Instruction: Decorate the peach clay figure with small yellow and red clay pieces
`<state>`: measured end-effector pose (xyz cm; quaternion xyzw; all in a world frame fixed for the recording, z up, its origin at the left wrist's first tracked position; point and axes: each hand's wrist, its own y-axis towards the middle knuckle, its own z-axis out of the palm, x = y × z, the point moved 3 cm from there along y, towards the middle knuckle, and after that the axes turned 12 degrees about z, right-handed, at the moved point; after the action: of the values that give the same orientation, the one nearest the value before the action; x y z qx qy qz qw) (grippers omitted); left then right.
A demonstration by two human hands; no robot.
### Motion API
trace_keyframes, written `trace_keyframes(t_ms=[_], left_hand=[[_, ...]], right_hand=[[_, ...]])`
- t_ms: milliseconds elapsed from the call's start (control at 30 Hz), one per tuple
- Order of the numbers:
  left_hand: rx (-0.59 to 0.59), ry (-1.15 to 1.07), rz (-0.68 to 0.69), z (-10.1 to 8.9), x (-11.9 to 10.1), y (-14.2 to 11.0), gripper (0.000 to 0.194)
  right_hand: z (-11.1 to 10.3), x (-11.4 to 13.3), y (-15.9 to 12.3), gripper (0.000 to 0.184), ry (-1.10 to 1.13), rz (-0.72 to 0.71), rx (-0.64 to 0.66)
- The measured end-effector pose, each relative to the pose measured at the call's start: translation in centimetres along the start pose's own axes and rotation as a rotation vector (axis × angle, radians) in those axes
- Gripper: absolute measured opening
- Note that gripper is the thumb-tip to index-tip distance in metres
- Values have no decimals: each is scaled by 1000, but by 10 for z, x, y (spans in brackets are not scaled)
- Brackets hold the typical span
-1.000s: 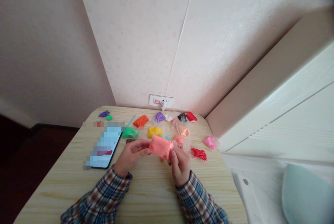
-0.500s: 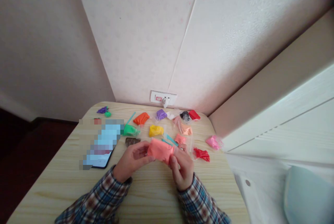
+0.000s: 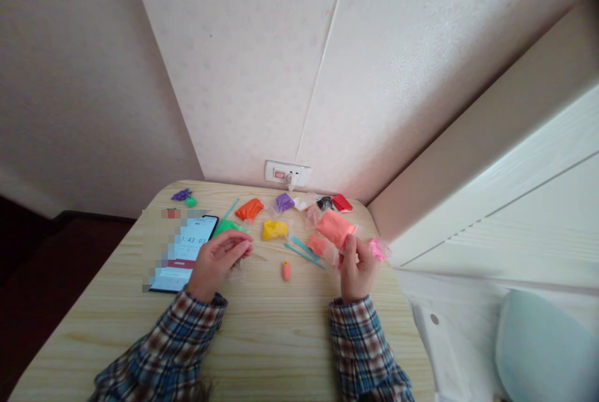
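Observation:
My right hand (image 3: 356,268) grips a coral-coloured clay packet (image 3: 336,228) by its near right corner, holding it above other packets on the table's right side. My left hand (image 3: 218,261) is over the left middle of the table, its thumb and fingertips close together; whatever they may hold is too small or hidden to name. Below those fingers, a dark packet (image 3: 238,272) is mostly covered. Between my hands lies a small coral clay piece (image 3: 286,272) with a yellow spot at its top. Behind it rest blue tool sticks (image 3: 306,253) and another coral packet (image 3: 318,245).
Yellow (image 3: 275,230), orange (image 3: 249,209), purple (image 3: 284,203) and red (image 3: 342,203) packets lie toward the wall, and a pink one (image 3: 379,250) by the right edge. A phone (image 3: 185,264), partly blurred, lies left. Purple clay grapes (image 3: 181,194) sit at the far left corner.
My left hand has let go of the coral packet and moved left. My right hand has carried the packet right and away from me, uncovering the small coral piece on the table.

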<state>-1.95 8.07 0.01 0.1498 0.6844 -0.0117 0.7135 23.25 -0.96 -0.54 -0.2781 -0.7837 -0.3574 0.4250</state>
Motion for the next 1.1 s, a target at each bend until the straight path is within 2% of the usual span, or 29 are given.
trace_keyframes(t_ms=[200,433,700,900,1100], left_hand=[[-59,94,91,-7,2,4,22],[-84,238,179,-14,4,7,17],[-82,234,188,-15,9,8,22],[-69,235,184,-16,14,10,21],[-101,216,181,-17,11,10,24]], right_hand=[[-7,-2,10,44,-56,66,-22],[0,-7,13,43,-117,95,99],[3,-18,19,44,-194,137,104],[6,-20,20,32,-250,131,94],[-8,-27,29,35,-235,130,69]])
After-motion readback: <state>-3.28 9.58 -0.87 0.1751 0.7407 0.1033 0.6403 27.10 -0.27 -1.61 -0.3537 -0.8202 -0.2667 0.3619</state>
